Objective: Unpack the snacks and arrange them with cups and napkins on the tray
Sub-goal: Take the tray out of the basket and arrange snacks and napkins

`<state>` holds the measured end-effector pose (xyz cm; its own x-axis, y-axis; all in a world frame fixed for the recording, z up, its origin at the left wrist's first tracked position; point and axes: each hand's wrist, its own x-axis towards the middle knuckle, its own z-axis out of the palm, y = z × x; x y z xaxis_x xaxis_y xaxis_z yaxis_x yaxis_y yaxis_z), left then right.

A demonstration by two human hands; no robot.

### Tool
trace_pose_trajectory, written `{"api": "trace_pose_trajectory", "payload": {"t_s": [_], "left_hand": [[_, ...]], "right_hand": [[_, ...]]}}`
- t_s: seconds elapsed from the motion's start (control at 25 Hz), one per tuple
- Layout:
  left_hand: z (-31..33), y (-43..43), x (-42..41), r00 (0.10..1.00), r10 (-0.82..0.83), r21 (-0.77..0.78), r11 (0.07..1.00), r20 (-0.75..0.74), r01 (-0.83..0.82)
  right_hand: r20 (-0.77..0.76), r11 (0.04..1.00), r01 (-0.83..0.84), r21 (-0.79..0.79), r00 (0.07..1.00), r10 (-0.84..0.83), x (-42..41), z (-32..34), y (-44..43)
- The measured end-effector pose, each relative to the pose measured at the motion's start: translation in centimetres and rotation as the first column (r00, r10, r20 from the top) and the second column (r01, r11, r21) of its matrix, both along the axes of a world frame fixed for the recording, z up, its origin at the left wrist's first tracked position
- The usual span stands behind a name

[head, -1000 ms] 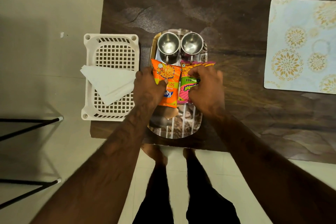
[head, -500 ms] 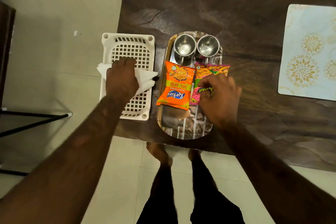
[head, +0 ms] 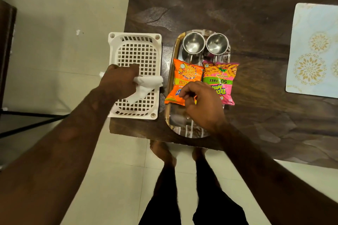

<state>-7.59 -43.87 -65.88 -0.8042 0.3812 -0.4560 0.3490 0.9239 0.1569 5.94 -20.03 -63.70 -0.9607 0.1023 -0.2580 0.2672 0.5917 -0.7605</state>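
Note:
An oval tray (head: pixel 169 86) lies on the dark table near its front edge. Two steel cups (head: pixel 193 44) (head: pixel 217 44) stand side by side at its far end. An orange snack packet (head: pixel 184 76) and a pink snack packet (head: pixel 222 76) lie next to each other in the tray's middle. My left hand (head: pixel 117 83) is shut on white napkins (head: pixel 146 85) above the white basket (head: pixel 135 49). My right hand (head: pixel 203 104) hovers over the packets' near ends, fingers loosely curled, holding nothing.
The white plastic basket sits at the table's left corner, partly past the edge. A pale floral placemat (head: pixel 314 51) lies at the right. My legs and feet (head: pixel 162 153) stand on the tiled floor below the table's front edge.
My left hand left the orange packet, went to the basket and closed on the napkins, lifting them. My right hand let go of the pink packet and drew back towards me.

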Motion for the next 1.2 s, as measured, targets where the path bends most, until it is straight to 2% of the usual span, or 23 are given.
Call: {"api": "trace_pose_trajectory", "payload": {"t_s": [0.08, 0.12, 0.16, 0.24, 0.32, 0.36, 0.64, 0.84, 1.04, 1.2], "left_hand": [[1.1, -0.8, -0.2, 0.97, 0.163, 0.144, 0.971, 0.18, -0.19], [1.7, -1.2, -0.3, 0.929, 0.247, 0.24, 0.918, 0.277, -0.315], [2.3, -1.6, -0.1, 0.872, 0.305, 0.334, 0.834, 0.382, -0.438], [3.3, -1.6, 0.7, 0.72, 0.321, 0.45, 0.607, 0.616, -0.655], [3.2, -0.8, 1.9, 0.564, 0.294, 0.431, 0.411, 0.772, -0.804], [2.9, -0.2, 2.5, 0.51, 0.284, 0.409, 0.346, 0.812, -0.844], [0.9, 3.2, 5.5, 0.23, 0.188, 0.246, -0.062, 0.955, -0.967], [0.6, 6.1, 6.2, 0.257, 0.315, 0.285, -0.043, 0.913, -0.958], [0.3, 7.4, 6.6, 0.273, 0.363, 0.336, -0.119, 0.891, -0.934], [0.7, 7.6, 6.4, 0.211, 0.366, 0.269, -0.115, 0.906, -0.956]], "right_hand": [[0.076, 0.994, 0.004, -0.107, 0.997, 0.004, -0.3, 0.5, -1.1], [0.108, 0.989, 0.034, -0.146, 0.994, -0.018, -0.5, 0.7, -1.6], [0.142, 0.98, 0.075, -0.182, 0.989, -0.05, -0.8, 0.9, -2.1], [0.275, 0.932, 0.191, -0.308, 0.956, -0.105, -1.5, 1.3, -2.8], [0.444, 0.798, 0.343, -0.496, 0.89, -0.107, -2.3, 1.7, -3.4], [0.482, 0.741, 0.386, -0.55, 0.871, -0.096, -2.6, 1.8, -3.5], [0.372, 0.784, 0.383, -0.488, 0.904, -0.21, -2.5, 0.8, -1.9], [0.237, 0.883, 0.229, -0.408, 0.961, -0.14, -1.8, 0.2, -1.5], [0.267, 0.867, 0.3, -0.398, 0.942, -0.203, -2.1, 0.0, -1.2], [0.246, 0.861, 0.366, -0.353, 0.924, -0.292, -2.2, -0.1, -0.4]]}}
